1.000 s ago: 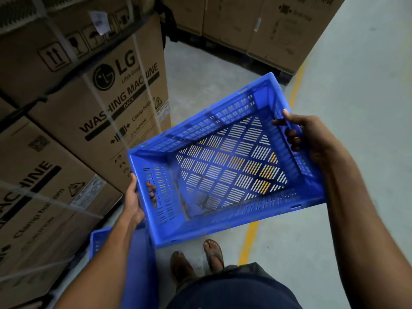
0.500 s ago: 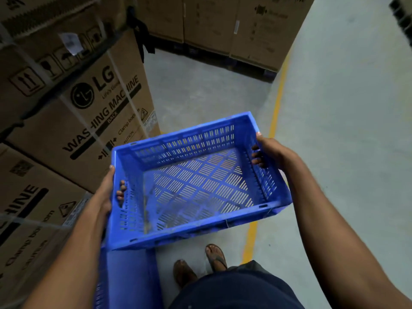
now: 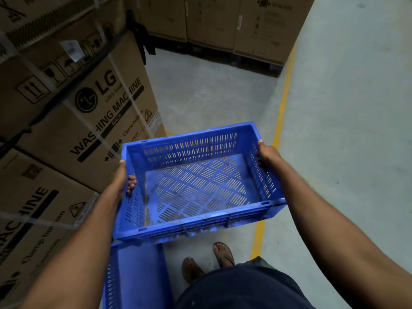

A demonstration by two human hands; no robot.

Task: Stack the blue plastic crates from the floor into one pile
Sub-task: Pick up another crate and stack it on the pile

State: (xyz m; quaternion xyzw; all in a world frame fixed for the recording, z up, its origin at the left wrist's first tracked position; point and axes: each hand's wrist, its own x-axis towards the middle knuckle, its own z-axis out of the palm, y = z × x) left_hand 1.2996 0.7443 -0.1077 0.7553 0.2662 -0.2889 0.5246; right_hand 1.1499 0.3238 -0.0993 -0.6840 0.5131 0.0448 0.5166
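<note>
I hold an empty blue slotted crate (image 3: 196, 188) in front of me, level and off the floor. My left hand (image 3: 123, 180) grips its left short wall, fingers through the handle slot. My right hand (image 3: 266, 153) grips the right short wall the same way. Below the held crate's near left corner another blue crate (image 3: 136, 275) stands at the bottom of the view, partly hidden by my left forearm and the held crate.
Strapped cardboard washing machine boxes (image 3: 73, 112) rise close on the left. More cartons on pallets (image 3: 223, 27) stand at the back. A yellow floor line (image 3: 278, 121) runs along the grey concrete. My sandalled feet (image 3: 207, 262) are below the crate.
The crate has gone from tilted up on its right side to level, and has come lower and closer to the crate at the bottom left. Both hands kept their grip.
</note>
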